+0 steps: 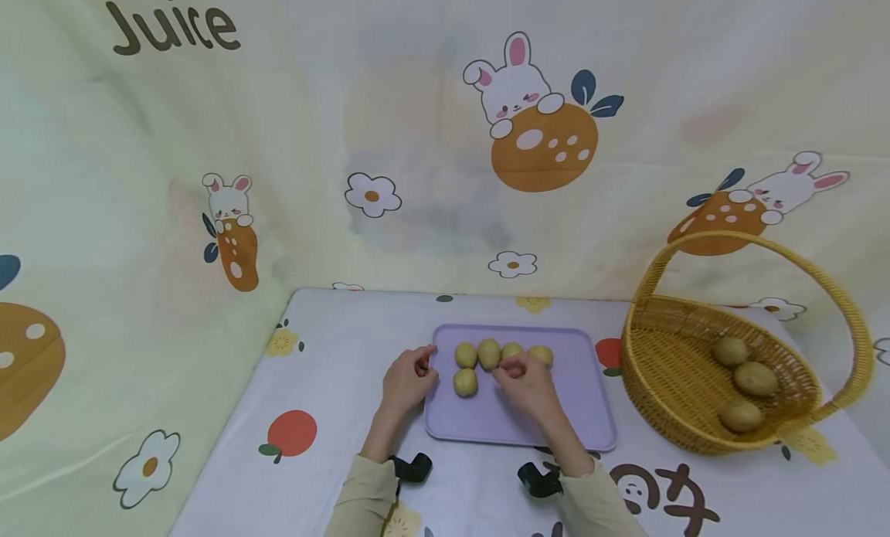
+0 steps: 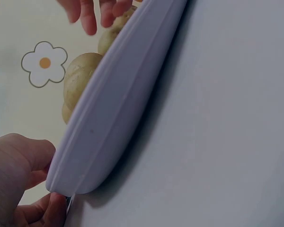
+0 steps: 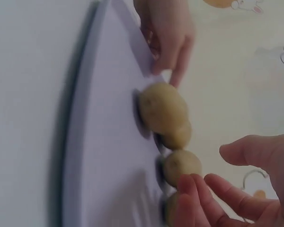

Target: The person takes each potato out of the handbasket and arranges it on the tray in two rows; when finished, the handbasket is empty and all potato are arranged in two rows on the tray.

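A purple tray point(image 1: 556, 402) lies on the table with several small potatoes on it: a row along the back, with one potato point(image 1: 465, 382) in front of the row's left end. My left hand point(image 1: 406, 382) holds the tray's left edge; in the left wrist view its thumb and fingers point(image 2: 42, 208) lie on either side of the rim. Over the potato row hovers my right hand point(image 1: 528, 386), partly covering it. In the right wrist view its thumb and fingers point(image 3: 232, 201) are apart with nothing between them, close to a potato point(image 3: 181, 169).
To the tray's right stands a yellow wicker basket point(image 1: 660, 398) with a tall arched handle. Three potatoes point(image 1: 755, 378) lie in its right part. A patterned cloth point(image 1: 292, 212) hangs behind the table and along its left side.
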`<state>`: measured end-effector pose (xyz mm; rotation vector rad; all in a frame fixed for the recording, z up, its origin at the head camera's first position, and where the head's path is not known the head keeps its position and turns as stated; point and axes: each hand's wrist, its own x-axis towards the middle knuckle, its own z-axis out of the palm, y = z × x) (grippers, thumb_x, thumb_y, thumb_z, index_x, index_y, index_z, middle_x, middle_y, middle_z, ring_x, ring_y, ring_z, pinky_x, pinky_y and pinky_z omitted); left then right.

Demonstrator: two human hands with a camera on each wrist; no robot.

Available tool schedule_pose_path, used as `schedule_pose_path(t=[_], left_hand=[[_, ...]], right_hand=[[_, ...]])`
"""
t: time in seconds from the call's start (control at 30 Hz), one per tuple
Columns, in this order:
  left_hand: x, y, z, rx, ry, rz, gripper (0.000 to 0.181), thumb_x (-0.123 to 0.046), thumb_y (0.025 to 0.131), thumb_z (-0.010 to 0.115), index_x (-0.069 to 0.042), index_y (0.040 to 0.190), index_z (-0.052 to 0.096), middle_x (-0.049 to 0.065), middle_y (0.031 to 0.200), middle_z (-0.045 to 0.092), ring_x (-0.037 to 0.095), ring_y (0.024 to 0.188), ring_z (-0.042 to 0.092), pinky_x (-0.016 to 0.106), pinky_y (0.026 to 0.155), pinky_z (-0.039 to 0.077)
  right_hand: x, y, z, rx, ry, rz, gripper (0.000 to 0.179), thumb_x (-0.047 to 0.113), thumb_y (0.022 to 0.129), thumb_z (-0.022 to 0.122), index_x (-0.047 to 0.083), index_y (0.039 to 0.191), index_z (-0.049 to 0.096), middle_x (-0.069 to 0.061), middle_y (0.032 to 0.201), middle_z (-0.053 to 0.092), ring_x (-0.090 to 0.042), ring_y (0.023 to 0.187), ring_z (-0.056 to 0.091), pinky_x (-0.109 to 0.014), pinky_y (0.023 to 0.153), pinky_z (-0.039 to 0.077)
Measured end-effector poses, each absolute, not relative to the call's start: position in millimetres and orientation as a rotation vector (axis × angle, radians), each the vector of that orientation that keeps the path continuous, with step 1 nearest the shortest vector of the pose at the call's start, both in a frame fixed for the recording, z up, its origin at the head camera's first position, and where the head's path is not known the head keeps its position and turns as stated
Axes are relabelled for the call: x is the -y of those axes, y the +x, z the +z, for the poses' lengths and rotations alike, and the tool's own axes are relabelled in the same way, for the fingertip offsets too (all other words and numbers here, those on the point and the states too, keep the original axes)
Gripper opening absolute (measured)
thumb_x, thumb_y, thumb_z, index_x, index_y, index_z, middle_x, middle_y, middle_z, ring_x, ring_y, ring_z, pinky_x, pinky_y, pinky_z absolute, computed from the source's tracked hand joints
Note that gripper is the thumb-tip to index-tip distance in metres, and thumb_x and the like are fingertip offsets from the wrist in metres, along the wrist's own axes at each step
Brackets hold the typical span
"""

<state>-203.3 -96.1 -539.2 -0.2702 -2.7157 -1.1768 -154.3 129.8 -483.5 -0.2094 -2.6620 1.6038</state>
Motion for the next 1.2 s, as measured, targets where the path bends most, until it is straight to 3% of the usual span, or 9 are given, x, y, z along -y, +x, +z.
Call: schedule_pose_path(t=[0.3,0.63,0.77,1.03,1.2], left_hand=[[97,-203,-537,2.713,-0.28,-1.193,0.04,-0.012,0.076,0.066,-0.009,0.115,0.073,-0.001,0.076,0.053,0.01,0.068,0.048,0.028,0.059,0.037],[97,-202,-538,2.714,-0.28,-1.215,0.038,-0.011,0.076,0.067,-0.009,0.114,0.073,0.001,0.077,0.054,0.01,0.067,0.048,0.027,0.059,0.037],[97,-202,-537,2.713,-0.282,-1.208,0.038,-0.011,0.077,0.067,-0.009,0.114,0.073,0.001,0.077,0.055,0.01,0.068,0.048,0.028,0.059,0.037],[98,-202,-538,2.716,-0.281,-1.193,0.04,-0.011,0.077,0.067,-0.009,0.116,0.072,0.0,0.077,0.054,0.01,0.068,0.048,0.027,0.059,0.037],[97,-202,-539,2.71,-0.285,-1.193,0.04,-0.01,0.077,0.067,-0.009,0.117,0.072,0.0,0.077,0.055,0.01,0.068,0.048,0.027,0.059,0.037]], right_hand=[[-160,-156,-476,2.583,-0.198,1.639,0.022,0.005,0.085,0.066,-0.007,0.103,0.067,-0.013,0.082,0.07,-0.012,0.064,0.064,-0.023,0.054,0.048],[-207,-157,-458,2.605,-0.157,1.541,0.028,0.008,0.089,0.065,-0.011,0.11,0.066,-0.023,0.087,0.069,-0.015,0.067,0.066,-0.022,0.056,0.049],[-221,-157,-447,2.609,-0.172,1.533,0.032,0.01,0.092,0.063,-0.012,0.115,0.063,-0.026,0.094,0.068,-0.022,0.074,0.069,-0.022,0.058,0.051],[-247,-159,-430,2.566,-0.261,1.519,0.035,0.015,0.095,0.062,-0.01,0.119,0.061,-0.022,0.097,0.068,-0.001,0.067,0.059,-0.022,0.059,0.05],[-270,-162,-425,2.539,-0.313,1.471,0.038,0.021,0.095,0.062,-0.008,0.119,0.063,-0.02,0.098,0.067,-0.004,0.071,0.058,-0.02,0.06,0.049]])
